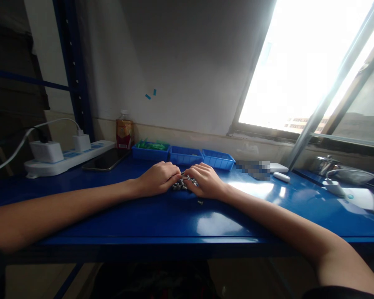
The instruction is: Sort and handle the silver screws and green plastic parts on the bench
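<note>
A small pile of metal screws (181, 185) lies on the blue tabletop (162, 216) between my two hands. My left hand (162, 178) is at the left edge of the pile, its fingers curled and its thumb close against them. Whatever is in its grip is hidden. My right hand (205, 180) bends over the right side of the pile, thumb and fingers apart, with screws showing in the gap. The fingertips of both hands nearly meet above the pile. One loose screw (200, 202) rests below my right hand, nearer the front edge.
Three blue bins stand behind my hands: a left bin (151, 155) with green pieces, a middle bin (186, 156), and a right bin (218, 160). At left are a power strip (56, 165), phone (107, 160) and bottle (124, 132). A white case (281, 177) sits at right.
</note>
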`<state>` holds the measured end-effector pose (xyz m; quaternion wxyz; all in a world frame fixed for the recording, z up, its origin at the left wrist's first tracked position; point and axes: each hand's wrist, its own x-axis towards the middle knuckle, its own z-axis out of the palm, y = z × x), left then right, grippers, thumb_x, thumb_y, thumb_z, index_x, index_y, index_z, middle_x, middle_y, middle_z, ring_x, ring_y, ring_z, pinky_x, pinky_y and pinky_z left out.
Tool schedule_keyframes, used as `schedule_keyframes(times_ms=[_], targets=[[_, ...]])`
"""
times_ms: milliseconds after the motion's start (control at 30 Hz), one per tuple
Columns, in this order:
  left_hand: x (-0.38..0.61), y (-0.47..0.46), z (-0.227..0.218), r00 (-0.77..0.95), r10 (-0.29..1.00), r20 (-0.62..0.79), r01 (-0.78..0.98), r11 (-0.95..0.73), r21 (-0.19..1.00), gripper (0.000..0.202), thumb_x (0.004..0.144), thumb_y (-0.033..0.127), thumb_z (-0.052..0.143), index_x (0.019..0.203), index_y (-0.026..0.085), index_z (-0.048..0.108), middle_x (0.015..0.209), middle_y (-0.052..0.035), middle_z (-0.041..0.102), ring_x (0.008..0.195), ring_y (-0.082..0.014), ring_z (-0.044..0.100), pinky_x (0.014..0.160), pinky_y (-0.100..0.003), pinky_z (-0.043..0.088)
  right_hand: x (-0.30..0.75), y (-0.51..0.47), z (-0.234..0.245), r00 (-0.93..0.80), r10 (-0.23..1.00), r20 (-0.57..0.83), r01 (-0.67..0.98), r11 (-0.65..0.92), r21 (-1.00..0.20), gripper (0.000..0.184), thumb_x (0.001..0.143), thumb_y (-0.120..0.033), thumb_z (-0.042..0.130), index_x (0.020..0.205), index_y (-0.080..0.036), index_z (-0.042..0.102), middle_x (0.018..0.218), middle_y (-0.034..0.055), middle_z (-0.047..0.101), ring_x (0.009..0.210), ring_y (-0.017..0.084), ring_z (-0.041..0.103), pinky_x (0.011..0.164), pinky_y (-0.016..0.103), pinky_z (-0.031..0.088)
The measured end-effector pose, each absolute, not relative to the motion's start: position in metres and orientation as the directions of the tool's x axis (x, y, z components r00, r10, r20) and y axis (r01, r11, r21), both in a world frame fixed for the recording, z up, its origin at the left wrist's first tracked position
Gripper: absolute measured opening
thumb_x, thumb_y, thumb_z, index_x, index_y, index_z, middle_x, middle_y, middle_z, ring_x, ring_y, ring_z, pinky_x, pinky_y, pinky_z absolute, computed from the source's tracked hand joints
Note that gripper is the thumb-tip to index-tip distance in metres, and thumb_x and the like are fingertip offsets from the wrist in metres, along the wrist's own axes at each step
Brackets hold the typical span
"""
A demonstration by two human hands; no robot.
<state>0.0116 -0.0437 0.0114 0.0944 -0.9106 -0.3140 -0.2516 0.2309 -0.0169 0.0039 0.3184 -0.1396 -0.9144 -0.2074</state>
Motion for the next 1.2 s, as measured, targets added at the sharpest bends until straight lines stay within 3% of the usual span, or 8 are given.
schedule_keyframes(times_ms=[233,533,733,1000,1200], targets=[[0.0119,-0.0465,0.0105,0.641,0.498,0.584,0.593,-0.804,0.035,0.023,0.089,0.037,0.051,0.102,0.018,0.054,0.089,-0.0034,0.064,0.082,-0.0173,0.059,0.074,-0.028,0.041,0.2298,-0.0188,0.0063,-0.759,0.128,0.639,0.402,0.863,0.305,0.019,0.094,-0.028,0.043,0.088,-0.016,0.057,0.072,0.0042,0.063,0.065,0.014,0.055,0.065,0.028,0.037],[0.0109,-0.0424,0.0095,0.667,0.502,0.550,0.612,-0.791,-0.020,0.029,0.096,0.035,0.036,0.095,0.017,0.059,0.088,-0.0054,0.064,0.082,-0.0180,0.056,0.078,-0.031,0.039,0.2313,-0.0188,0.0062,-0.761,0.151,0.630,0.393,0.881,0.263,0.022,0.091,-0.036,0.049,0.100,-0.016,0.055,0.082,0.0051,0.065,0.071,0.015,0.057,0.070,0.029,0.039],[0.0110,-0.0438,0.0119,0.675,0.506,0.537,0.610,-0.792,-0.021,0.033,0.096,0.035,0.033,0.090,0.017,0.060,0.086,-0.0058,0.064,0.081,-0.0186,0.057,0.077,-0.031,0.039,0.2314,-0.0164,0.0055,-0.767,0.101,0.634,0.364,0.882,0.299,0.018,0.094,-0.032,0.046,0.101,-0.017,0.053,0.082,0.0050,0.065,0.073,0.015,0.059,0.068,0.028,0.039],[0.0103,-0.0459,0.0090,0.626,0.492,0.605,0.604,-0.797,0.023,0.028,0.090,0.042,0.047,0.103,0.018,0.053,0.085,-0.0033,0.063,0.078,-0.0172,0.058,0.073,-0.029,0.040,0.2312,-0.0164,0.0057,-0.732,0.093,0.675,0.386,0.873,0.298,0.014,0.094,-0.029,0.046,0.096,-0.017,0.053,0.079,0.0047,0.065,0.068,0.015,0.059,0.066,0.028,0.038],[0.0112,-0.0457,0.0096,0.629,0.484,0.608,0.614,-0.790,-0.007,0.023,0.093,0.036,0.044,0.096,0.017,0.056,0.082,-0.0035,0.062,0.076,-0.0163,0.056,0.072,-0.029,0.039,0.2310,-0.0168,0.0063,-0.731,0.093,0.676,0.382,0.877,0.292,0.017,0.093,-0.032,0.048,0.095,-0.016,0.053,0.077,0.0044,0.065,0.067,0.015,0.059,0.065,0.028,0.038]])
